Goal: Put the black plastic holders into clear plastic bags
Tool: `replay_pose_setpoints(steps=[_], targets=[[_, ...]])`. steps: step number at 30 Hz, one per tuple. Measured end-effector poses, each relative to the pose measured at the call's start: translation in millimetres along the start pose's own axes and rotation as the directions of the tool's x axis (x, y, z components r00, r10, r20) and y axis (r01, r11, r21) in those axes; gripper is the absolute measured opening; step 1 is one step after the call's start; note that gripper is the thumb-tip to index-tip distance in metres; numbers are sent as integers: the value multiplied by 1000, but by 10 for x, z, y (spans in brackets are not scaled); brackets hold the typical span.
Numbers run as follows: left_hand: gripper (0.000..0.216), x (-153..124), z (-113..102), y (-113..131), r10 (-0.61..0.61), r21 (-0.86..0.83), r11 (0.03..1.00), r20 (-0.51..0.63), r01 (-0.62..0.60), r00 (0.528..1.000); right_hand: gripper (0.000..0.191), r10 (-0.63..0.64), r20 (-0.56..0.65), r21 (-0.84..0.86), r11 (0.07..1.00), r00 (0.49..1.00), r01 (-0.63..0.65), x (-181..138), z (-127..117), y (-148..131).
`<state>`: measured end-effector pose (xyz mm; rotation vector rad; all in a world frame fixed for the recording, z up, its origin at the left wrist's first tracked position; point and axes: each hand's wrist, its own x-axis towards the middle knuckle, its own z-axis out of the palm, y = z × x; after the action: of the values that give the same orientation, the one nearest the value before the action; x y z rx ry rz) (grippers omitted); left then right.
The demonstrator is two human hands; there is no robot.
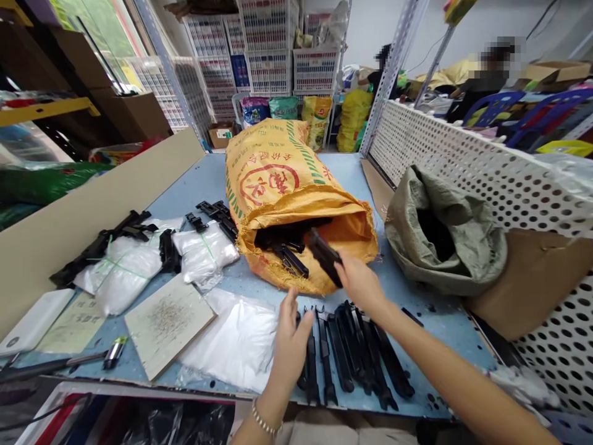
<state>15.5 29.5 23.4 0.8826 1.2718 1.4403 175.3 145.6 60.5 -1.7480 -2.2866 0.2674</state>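
Note:
In the head view, my right hand [361,281] grips a black plastic part [324,254] at the mouth of a yellow woven sack [282,179]. More black parts [291,258] lie inside the sack's opening. My left hand [293,340] holds nothing; its fingers are apart, beside the left end of a row of long black plastic parts [345,352] with forked ends. That row lies side by side at the table's front edge, partly hidden by my right forearm. Clear plastic bags [231,340] lie to the left of my left hand.
A square board [169,321] with a worn middle lies on the blue table [185,179]. Left of it are a hammer [113,352] and a white box [34,321]. Bundled black parts [106,244] rest farther back. An open grey-green sack [445,235] stands right, by a perforated panel [463,161].

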Motion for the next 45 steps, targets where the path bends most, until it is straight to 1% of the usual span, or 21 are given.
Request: replay_pose_setpoints(steps=[1, 3, 5, 7, 9, 12, 14, 18, 20, 22, 24, 26, 27, 29, 30, 33, 34, 36, 40, 43, 45], targets=[[63, 42, 77, 82, -24, -86, 996, 13, 25, 1000, 36, -153, -53, 36, 987, 987, 155, -236, 20, -71], [64, 102, 190, 212, -73, -207, 975, 15, 75, 997, 39, -411, -90, 167, 892, 907, 421, -616, 4, -160], [52, 107, 224, 302, -155, -254, 953, 69, 168, 986, 35, -487, -112, 341, 800, 866, 493, -797, -71, -164], [43, 54, 199, 366, -235, -262, 925, 176, 275, 956, 32, -416, -136, 414, 801, 899, 433, -778, -155, -112], [42, -29, 158, 411, -271, -255, 904, 277, 343, 922, 32, -351, -159, 364, 848, 923, 385, -644, -197, -69], [48, -128, 128, 460, -275, -200, 911, 359, 361, 892, 38, -391, -160, 320, 848, 906, 423, -433, -157, -109], [52, -142, 125, 484, -267, -156, 931, 330, 331, 906, 39, -367, -105, 466, 802, 924, 372, -356, -102, -194], [45, -64, 78, 511, -226, -176, 950, 187, 259, 956, 44, -293, 134, 785, 614, 947, 79, -405, -40, -335], [37, -14, 24, 502, -226, -220, 945, 99, 243, 969, 46, -350, 132, 762, 634, 927, 131, -544, -17, -361], [35, 19, -27, 468, -259, -224, 940, 25, 257, 966, 43, -486, 37, 599, 710, 873, 370, -741, 38, -376], [39, 33, -51, 411, -321, -200, 926, 30, 320, 947, 39, -627, -67, 364, 709, 776, 604, -945, 128, -393], [45, 28, -56, 350, -374, -181, 908, 64, 379, 925, 38, -688, -147, 214, 680, 711, 702, -1104, 215, -395], [47, 21, -63, 327, -387, -175, 903, 69, 393, 919, 39, -693, -164, 187, 677, 702, 712, -1163, 241, -380], [49, -1, -114, 303, -388, -163, 907, 38, 389, 921, 40, -668, -145, 197, 703, 730, 683, -1250, 241, -302], [50, -16, -164, 299, -380, -151, 914, 7, 376, 925, 40, -626, -118, 211, 743, 771, 635, -1288, 219, -236], [53, -84, -362, 261, -375, -108, 924, -68, 366, 925, 32, -329, -66, 179, 925, 942, 335, -1409, 162, 38], [53, -114, -413, 225, -386, -101, 920, -73, 379, 919, 34, -216, -69, 144, 964, 974, 224, -1445, 174, 138], [51, -169, -449, 109, -422, -121, 903, -62, 413, 905, 47, -95, -71, 82, 992, 993, 101, -1477, 258, 322], [50, -167, -308, -134, -431, -305, 868, -72, 392, 899, 50, -132, -30, 94, 986, 991, 134, -1317, 411, 552], [52, -118, -222, -140, -391, -403, 850, -54, 338, 919, 44, -139, -92, 202, 967, 986, 155, -1187, 270, 514], [50, -158, -203, -62, -346, -427, 853, -35, 299, 937, 41, -132, -101, 349, 923, 986, 159, -1226, 122, 324]])
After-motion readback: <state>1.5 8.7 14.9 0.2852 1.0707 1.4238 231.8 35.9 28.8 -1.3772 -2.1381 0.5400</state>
